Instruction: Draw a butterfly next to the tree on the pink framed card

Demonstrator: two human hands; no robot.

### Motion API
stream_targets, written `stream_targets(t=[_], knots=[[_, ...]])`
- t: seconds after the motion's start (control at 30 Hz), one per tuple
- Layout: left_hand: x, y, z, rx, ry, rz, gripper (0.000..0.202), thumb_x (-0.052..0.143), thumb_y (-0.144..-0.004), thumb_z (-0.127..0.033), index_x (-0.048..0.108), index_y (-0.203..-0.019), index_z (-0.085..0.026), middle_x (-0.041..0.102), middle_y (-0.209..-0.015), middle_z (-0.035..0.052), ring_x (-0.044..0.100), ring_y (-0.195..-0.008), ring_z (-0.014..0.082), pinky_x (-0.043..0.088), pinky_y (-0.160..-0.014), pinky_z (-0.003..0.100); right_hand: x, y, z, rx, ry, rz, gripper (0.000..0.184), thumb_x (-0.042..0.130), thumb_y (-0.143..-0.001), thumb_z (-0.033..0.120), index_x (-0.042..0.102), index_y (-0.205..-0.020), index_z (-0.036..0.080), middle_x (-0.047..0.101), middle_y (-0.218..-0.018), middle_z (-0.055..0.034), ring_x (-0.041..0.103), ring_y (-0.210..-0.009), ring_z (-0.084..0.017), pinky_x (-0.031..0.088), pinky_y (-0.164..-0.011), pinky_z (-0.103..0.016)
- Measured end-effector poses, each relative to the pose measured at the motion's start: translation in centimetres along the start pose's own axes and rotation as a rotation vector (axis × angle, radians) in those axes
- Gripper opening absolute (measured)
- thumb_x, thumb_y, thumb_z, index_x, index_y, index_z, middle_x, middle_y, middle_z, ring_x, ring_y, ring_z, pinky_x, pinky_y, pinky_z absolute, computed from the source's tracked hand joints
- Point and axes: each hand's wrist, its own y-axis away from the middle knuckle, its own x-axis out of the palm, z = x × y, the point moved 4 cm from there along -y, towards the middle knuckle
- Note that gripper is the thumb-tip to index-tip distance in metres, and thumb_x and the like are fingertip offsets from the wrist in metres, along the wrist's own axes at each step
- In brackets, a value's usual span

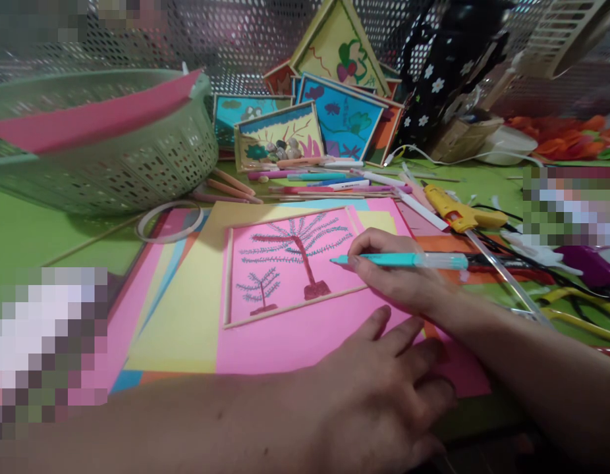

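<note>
One marker (394,260) in right hand (394,280), two drawn trees (305,260), perhaps seven frames (345,117)

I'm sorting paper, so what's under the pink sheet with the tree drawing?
Yellow paper shows left of the pink sheet, with blue paper peeking out lower left. How far they run beneath is covered; the left hand hides some too.

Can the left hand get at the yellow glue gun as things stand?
Probably not directly. The left hand looks empty, but the right forearm lies between it and the yellow glue gun; it would likely need to go over or around, with the right hand holding the teal marker.
</note>
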Motion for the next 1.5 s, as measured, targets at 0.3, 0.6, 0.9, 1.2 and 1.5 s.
stream_targets(t=[0.3, 0.6, 0.9, 1.2, 1.5], knots=[[-0.14, -0.21, -0.01, -0.007, -0.002, 0.038, 0.03, 0.047, -0.096, -0.039, 0.058, -0.118, -0.021, 0.058, -0.127, 0.0056, 0.041, -0.129, 0.0305, 0.033, -0.106, 0.052, 0.06, -0.15, 0.23, -0.004, -0.012, -0.008, 0.009, 0.059, -0.078, 0.024, 0.058, -0.07, 0.02, 0.063, -0.064, 0.0029, 0.054, -0.058, -0.01, 0.04, -0.053, -0.022], [-0.17, -0.28, 0.02, -0.011, 0.0, 0.048, 0.03, 0.049, -0.096, -0.04, 0.057, -0.118, -0.021, 0.057, -0.129, 0.0054, 0.04, -0.129, 0.03, 0.033, -0.106, 0.052, 0.1, -0.17, 0.0, 0.02, 0.006, -0.003, 0.009, 0.058, -0.078, 0.025, 0.06, -0.07, 0.021, 0.063, -0.064, 0.0023, 0.053, -0.059, -0.011, 0.04, -0.053, -0.023], [-0.17, -0.09, -0.03, -0.001, -0.016, 0.022, 0.03, 0.049, -0.096, -0.04, 0.057, -0.118, -0.021, 0.057, -0.128, 0.0049, 0.04, -0.129, 0.0301, 0.033, -0.106, 0.051, 0.03, -0.18, 0.06, 0.013, 0.015, -0.015, 0.009, 0.057, -0.078, 0.024, 0.059, -0.069, 0.021, 0.062, -0.064, 0.0024, 0.053, -0.059, -0.011, 0.039, -0.053, -0.023], [-0.13, -0.05, -0.07, 0.002, -0.018, 0.021, 0.031, 0.048, -0.096, -0.04, 0.057, -0.118, -0.021, 0.058, -0.128, 0.0052, 0.041, -0.128, 0.03, 0.034, -0.105, 0.05, -0.07, -0.16, 0.17, 0.033, 0.027, -0.015, 0.009, 0.056, -0.076, 0.026, 0.058, -0.069, 0.021, 0.063, -0.063, 0.0021, 0.053, -0.058, -0.012, 0.039, -0.053, -0.024], [-0.26, -0.11, -0.07, 0.0, -0.015, 0.019, 0.031, 0.051, -0.095, -0.041, 0.058, -0.117, -0.021, 0.057, -0.128, 0.0046, 0.042, -0.127, 0.0294, 0.035, -0.104, 0.047, -0.1, -0.15, 0.22, 0.014, 0.029, -0.02, 0.01, 0.054, -0.076, 0.027, 0.056, -0.069, 0.021, 0.063, -0.063, 0.002, 0.053, -0.058, -0.012, 0.039, -0.052, -0.023]])
